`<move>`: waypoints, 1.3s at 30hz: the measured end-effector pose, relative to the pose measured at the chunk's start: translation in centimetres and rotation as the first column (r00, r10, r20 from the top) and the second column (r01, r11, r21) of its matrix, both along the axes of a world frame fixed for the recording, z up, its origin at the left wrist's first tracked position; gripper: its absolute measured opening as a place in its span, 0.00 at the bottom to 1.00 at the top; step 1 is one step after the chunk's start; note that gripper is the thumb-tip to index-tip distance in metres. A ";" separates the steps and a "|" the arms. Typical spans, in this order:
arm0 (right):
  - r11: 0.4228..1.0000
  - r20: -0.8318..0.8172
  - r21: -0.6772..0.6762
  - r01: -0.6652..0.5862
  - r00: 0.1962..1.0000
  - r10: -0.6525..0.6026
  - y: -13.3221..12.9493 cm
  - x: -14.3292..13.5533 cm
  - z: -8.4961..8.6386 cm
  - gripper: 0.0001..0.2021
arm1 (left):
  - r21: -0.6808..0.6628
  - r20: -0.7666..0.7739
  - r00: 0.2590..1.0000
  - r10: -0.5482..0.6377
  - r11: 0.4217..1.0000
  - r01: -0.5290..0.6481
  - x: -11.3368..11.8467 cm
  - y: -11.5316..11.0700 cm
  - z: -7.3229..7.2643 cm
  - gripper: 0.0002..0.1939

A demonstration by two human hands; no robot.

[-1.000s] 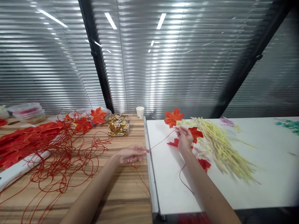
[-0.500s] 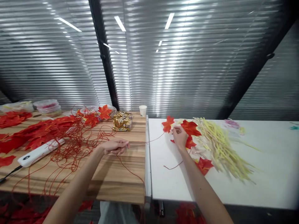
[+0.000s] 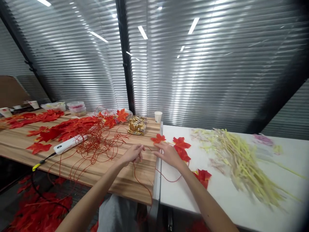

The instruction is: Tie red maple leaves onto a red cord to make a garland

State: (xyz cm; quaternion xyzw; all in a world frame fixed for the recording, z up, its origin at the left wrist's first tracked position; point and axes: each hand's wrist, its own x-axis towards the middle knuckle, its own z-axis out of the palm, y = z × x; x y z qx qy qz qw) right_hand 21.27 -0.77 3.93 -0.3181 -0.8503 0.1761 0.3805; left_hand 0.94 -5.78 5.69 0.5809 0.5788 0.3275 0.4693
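Left hand (image 3: 133,153): loosely curled, thin red cord (image 3: 135,174) apparently pinched. Right hand (image 3: 169,154): partly opened, nothing visibly gripped. Red, lobed, artificial leaves (image 3: 181,143): laid at its one o'clock.

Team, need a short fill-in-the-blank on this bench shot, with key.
1. The tangled cord is ____ in colour.
2. The left hand is over the tabletop that has a ____ grain.
3. The yellowish strands lie on the ____ tabletop.
4. Right of the gold packet, near the blinds, stands a small white ____.

Missing words: red; wood; white; cup
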 end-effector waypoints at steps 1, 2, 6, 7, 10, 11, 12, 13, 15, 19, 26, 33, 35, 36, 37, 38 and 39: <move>0.999 0.063 -0.001 -0.048 0.997 0.048 -0.3 -0.3 0.0 0.10 | 0.006 0.004 1.000 0.005 1.000 -0.005 0.2 -0.1 0.2 0.20; 0.997 0.113 -0.005 -0.082 0.990 0.082 -0.6 -0.4 -0.1 0.07 | 0.012 0.013 1.000 0.012 1.000 -0.012 0.5 -0.2 0.5 0.20; 0.994 0.175 -0.015 -0.110 0.978 0.111 -0.6 -0.7 -0.7 0.06 | 0.007 0.106 0.994 -0.014 1.000 0.014 1.7 -0.8 2.0 0.19; 0.997 0.161 -0.022 -0.078 0.984 0.081 -0.5 -0.7 -0.8 0.04 | 0.004 0.126 0.992 -0.032 0.999 0.032 2.1 -1.0 2.3 0.19; 0.997 0.086 -0.066 0.036 0.996 -0.030 -0.5 -1.0 -1.0 0.05 | 0.004 0.135 0.989 -0.060 0.998 0.060 3.0 -1.4 2.8 0.19; 0.996 0.065 -0.075 0.054 0.997 -0.049 -0.5 -1.0 -1.1 0.07 | 0.004 0.130 0.989 -0.063 0.998 0.063 3.2 -1.5 2.9 0.19; 0.995 0.054 -0.076 0.058 0.997 -0.054 -0.5 -1.1 -1.0 0.07 | 0.002 0.127 0.989 -0.069 0.998 0.069 3.4 -1.6 2.9 0.19; 0.996 0.054 -0.070 0.054 0.997 -0.050 -0.5 -1.1 -1.0 0.07 | -0.001 0.129 0.989 -0.077 0.997 0.078 3.5 -1.6 2.8 0.19; 0.998 0.078 -0.045 0.034 0.996 -0.031 -0.6 -1.0 -0.9 0.03 | -0.004 0.140 0.986 -0.093 0.995 0.095 3.8 -1.9 2.7 0.18; 0.999 0.106 -0.032 -0.019 0.994 0.022 -0.6 -0.9 -1.0 0.11 | -0.015 0.157 0.976 -0.150 0.988 0.154 4.6 -2.7 2.9 0.21; 0.995 -0.057 -0.061 0.076 0.995 -0.079 0.1 -1.1 -1.8 0.11 | 0.442 -0.274 0.956 0.100 0.896 0.033 2.3 -3.8 2.8 0.18; 0.995 -0.316 -0.101 0.012 0.948 -0.044 0.4 -1.5 -2.5 0.12 | 0.656 -0.657 0.263 0.707 0.708 -0.264 -5.7 -3.7 -1.5 0.15; 0.994 -0.343 -0.105 0.006 0.938 -0.042 0.3 -1.7 -2.6 0.12 | 0.600 -0.725 0.244 0.644 0.764 -0.236 -6.4 -3.8 -2.0 0.11; 0.994 -0.355 -0.108 0.007 0.934 -0.045 0.3 -1.7 -2.6 0.11 | 0.571 -0.747 0.262 0.610 0.792 -0.216 -6.5 -3.7 -2.1 0.09; 0.994 -0.364 -0.111 0.007 0.930 -0.048 0.3 -1.8 -2.7 0.11 | 0.548 -0.761 0.286 0.582 0.813 -0.195 -6.5 -3.6 -1.9 0.08; 0.993 -0.372 -0.116 0.007 0.927 -0.050 0.3 -1.8 -2.8 0.11 | 0.531 -0.770 0.309 0.559 0.829 -0.177 -6.4 -3.4 -1.7 0.08; 0.992 -0.380 -0.124 0.005 0.924 -0.052 0.4 -1.8 -2.9 0.11 | 0.516 -0.775 0.324 0.542 0.840 -0.169 -6.4 -3.1 -1.2 0.09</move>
